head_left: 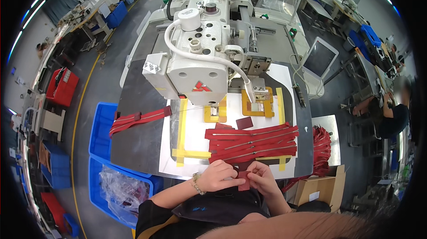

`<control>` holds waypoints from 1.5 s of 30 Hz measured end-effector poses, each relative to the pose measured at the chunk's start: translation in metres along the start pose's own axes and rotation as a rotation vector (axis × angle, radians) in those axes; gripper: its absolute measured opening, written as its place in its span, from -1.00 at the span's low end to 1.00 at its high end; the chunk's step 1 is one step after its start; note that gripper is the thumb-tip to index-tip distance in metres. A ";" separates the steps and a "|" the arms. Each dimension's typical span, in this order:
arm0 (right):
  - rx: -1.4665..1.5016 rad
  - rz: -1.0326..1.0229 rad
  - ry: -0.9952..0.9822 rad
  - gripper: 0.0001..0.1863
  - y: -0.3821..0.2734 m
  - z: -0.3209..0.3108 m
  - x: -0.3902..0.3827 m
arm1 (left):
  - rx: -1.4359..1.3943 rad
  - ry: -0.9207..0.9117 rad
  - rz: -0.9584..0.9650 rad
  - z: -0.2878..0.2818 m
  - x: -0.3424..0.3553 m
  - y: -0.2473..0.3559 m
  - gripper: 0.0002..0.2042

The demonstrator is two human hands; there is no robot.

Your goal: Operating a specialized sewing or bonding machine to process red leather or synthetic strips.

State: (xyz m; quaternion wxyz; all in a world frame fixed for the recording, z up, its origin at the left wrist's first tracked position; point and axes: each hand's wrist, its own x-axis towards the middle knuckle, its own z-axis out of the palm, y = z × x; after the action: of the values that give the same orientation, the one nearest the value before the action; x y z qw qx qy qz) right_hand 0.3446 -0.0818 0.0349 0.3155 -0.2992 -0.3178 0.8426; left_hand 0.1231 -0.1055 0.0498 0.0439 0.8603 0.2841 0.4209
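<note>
At the table's near edge my left hand (218,176) and my right hand (262,178) meet around a small dark red fabric piece (243,185). The fingertips of both hands are closed on it. Just beyond them lies a row of red zippers (253,143) with metal teeth, side by side on the white sheet (171,152) edged with yellow tape. A loose red patch (244,123) rests above the row. More red zippers (138,119) lie together at the left of the table.
A large white sewing machine (195,65) stands over the table, with yellow clamp frames (258,102) under its head. Blue bins (97,185), one with clear plastic, stand at the left. A bundle of red zippers (321,150) and a cardboard box (318,190) are at the right. Another person (396,116) sits far right.
</note>
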 end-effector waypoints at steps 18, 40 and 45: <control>-0.195 -0.343 0.193 -0.91 0.008 0.033 0.038 | -0.464 0.376 -0.699 0.005 0.001 0.003 -0.84; -0.082 -0.366 0.128 -0.83 0.005 0.048 0.056 | -0.724 0.673 -0.917 0.014 0.007 -0.012 -0.83; -0.085 -0.404 0.179 -0.87 0.005 0.054 0.057 | -0.737 0.675 -0.926 0.014 0.009 -0.012 -0.82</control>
State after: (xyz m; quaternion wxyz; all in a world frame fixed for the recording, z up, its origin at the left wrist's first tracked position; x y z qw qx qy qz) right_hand 0.2691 -0.0622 0.0471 0.4919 -0.3162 -0.3772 0.7182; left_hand 0.1324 -0.0884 0.0435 0.4187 0.4005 0.4592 0.6734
